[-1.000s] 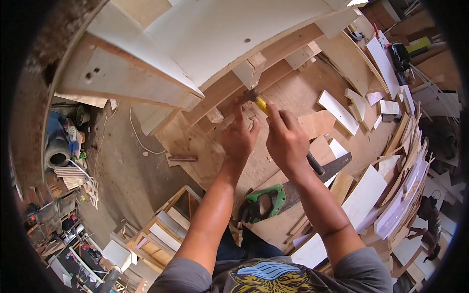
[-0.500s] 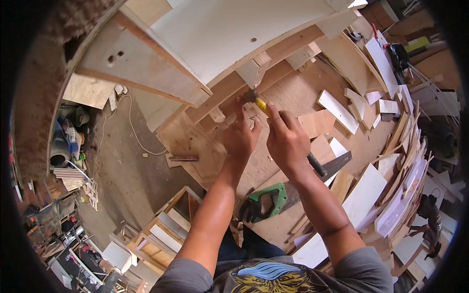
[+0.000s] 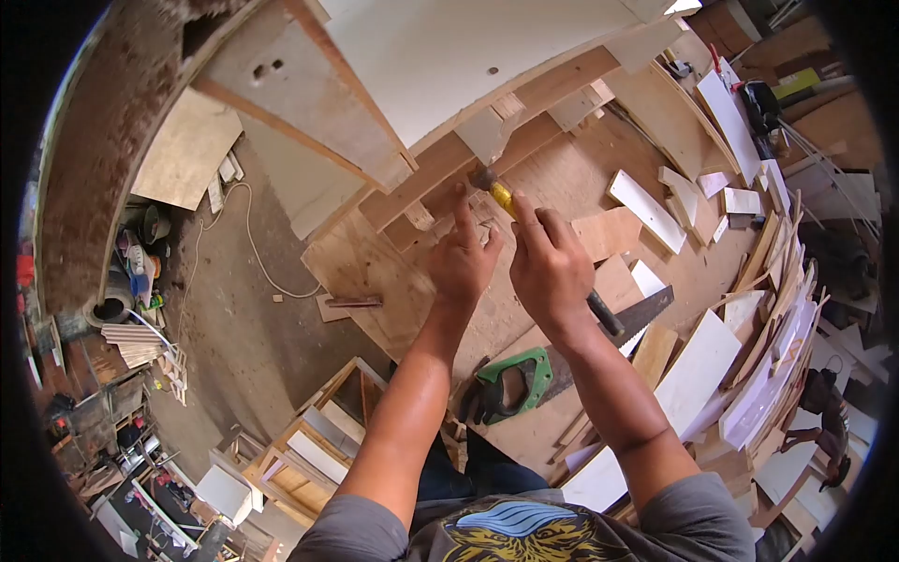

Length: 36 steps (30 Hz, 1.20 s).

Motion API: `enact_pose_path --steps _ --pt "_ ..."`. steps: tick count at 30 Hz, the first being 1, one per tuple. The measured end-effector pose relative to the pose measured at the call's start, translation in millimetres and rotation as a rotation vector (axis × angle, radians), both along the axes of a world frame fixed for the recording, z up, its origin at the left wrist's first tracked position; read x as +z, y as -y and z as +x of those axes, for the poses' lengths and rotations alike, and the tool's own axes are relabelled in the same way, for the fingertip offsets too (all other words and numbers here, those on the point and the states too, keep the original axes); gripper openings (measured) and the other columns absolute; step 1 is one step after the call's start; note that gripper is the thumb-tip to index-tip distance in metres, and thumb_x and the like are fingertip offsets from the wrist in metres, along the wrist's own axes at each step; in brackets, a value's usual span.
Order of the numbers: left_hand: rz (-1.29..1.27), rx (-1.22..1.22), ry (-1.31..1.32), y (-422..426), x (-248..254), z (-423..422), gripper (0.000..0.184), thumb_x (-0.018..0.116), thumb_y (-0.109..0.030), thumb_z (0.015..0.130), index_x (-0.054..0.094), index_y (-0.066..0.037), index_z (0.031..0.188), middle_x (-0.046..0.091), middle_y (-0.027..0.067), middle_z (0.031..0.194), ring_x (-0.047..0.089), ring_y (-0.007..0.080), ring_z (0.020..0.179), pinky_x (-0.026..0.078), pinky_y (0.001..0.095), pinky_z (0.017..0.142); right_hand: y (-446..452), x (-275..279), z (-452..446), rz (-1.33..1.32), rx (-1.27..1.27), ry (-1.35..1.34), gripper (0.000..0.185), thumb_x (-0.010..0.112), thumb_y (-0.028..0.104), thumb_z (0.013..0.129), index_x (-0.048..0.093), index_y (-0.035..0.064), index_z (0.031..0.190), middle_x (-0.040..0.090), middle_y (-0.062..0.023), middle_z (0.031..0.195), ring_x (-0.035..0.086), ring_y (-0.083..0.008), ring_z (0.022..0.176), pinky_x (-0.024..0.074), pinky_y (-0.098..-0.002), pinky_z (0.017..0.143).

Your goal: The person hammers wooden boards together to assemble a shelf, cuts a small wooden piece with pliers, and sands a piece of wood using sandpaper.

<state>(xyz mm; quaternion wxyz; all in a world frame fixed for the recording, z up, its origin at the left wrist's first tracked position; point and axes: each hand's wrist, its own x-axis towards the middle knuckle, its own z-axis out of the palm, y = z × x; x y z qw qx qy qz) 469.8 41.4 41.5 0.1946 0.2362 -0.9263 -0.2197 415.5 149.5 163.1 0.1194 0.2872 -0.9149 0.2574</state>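
Note:
My right hand (image 3: pixel 554 272) is wrapped round a hammer (image 3: pixel 502 195) with a dark head, a yellow shaft section and a black grip end. The hammer head is close to the lower wooden rail of a white-panelled wooden frame (image 3: pixel 421 192). Just left of the head, my left hand (image 3: pixel 464 265) reaches to the same rail, index finger stretched out and thumb apart. Its other fingers are mostly hidden, and I see nothing held in it. Below my right forearm lies a handsaw (image 3: pixel 524 379) with a green handle, on the plywood surface.
White-faced offcuts (image 3: pixel 648 213) lie on the right, beside a large pile of boards (image 3: pixel 763 347). A wooden frame (image 3: pixel 300 459) stands low at the left. A cable (image 3: pixel 257 253) crosses the floor. Another person (image 3: pixel 824 421) is bent over at the far right.
The view has shifted slightly, so the panel at the upper left appears further right. Both hands and the hammer stay in nearly the same place.

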Motion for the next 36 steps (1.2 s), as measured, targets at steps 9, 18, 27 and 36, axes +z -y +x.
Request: enact_pose_path --steps 9,18,27,36 --pt "0.14 -0.055 0.197 5.7 20.3 6.3 0.107 0.077 -0.034 0.09 0.009 -0.014 0.17 0.077 0.0174 0.09 0.074 0.0397 0.072 0.059 0.0501 0.063 -42.5 -8.9 2.4 -0.011 -0.015 0.241 0.04 0.075 0.017 0.093 0.067 0.0166 0.132 0.073 -0.0134 0.105 0.073 -0.0369 0.089 0.0581 -0.0472 0.071" --pt "0.091 -0.273 -0.1 30.6 14.1 115.7 0.048 0.078 -0.022 0.089 0.067 -0.009 0.135 0.071 0.0094 0.09 0.07 0.0324 0.083 0.058 0.0452 0.075 -81.1 -45.5 32.5 0.217 -0.088 0.47 0.029 0.074 0.021 0.094 0.064 0.0112 0.119 0.075 -0.0158 0.097 0.071 -0.0397 0.093 0.0548 -0.0501 0.081" --pt "-0.137 -0.027 0.073 97.1 -8.5 200.4 0.022 0.076 -0.021 0.095 0.073 -0.008 0.114 0.057 0.0145 0.115 0.059 0.0358 0.106 0.049 0.0507 0.092 -73.3 -82.0 58.3 0.217 -0.287 0.336 0.026 0.074 0.021 0.092 0.073 0.0132 0.117 0.074 -0.0104 0.105 0.067 -0.0339 0.103 0.0555 -0.0456 0.085" --pt "0.092 -0.328 0.012 101.7 0.7 143.2 0.019 0.071 -0.01 0.095 0.069 -0.002 0.113 0.066 0.0173 0.11 0.061 0.0401 0.108 0.048 0.0511 0.097 -61.0 -71.5 91.3 0.167 -0.365 0.191 0.034 0.08 0.016 0.083 0.074 0.0118 0.117 0.071 -0.0086 0.116 0.063 -0.0325 0.11 0.0522 -0.045 0.096"
